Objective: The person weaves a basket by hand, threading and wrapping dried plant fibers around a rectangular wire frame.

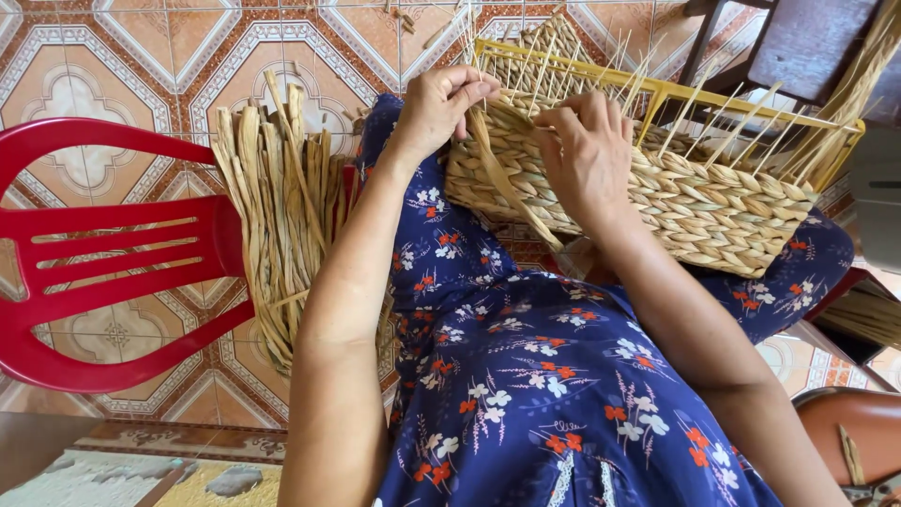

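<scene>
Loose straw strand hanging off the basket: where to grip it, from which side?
Probably grip the loose strand near its upper end, where it leaves the woven basket, coming from the left: the left hand is already beside it, and its lower length hangs free over the lap.

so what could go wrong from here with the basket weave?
1. The basket rests tilted on the lap; it could slip off while the left hand pulls the strand.
2. Thin stakes poke up near the right hand; they might jab fingers or snap.
3. The straw bundle leans on the red chair and may slide down.
</scene>
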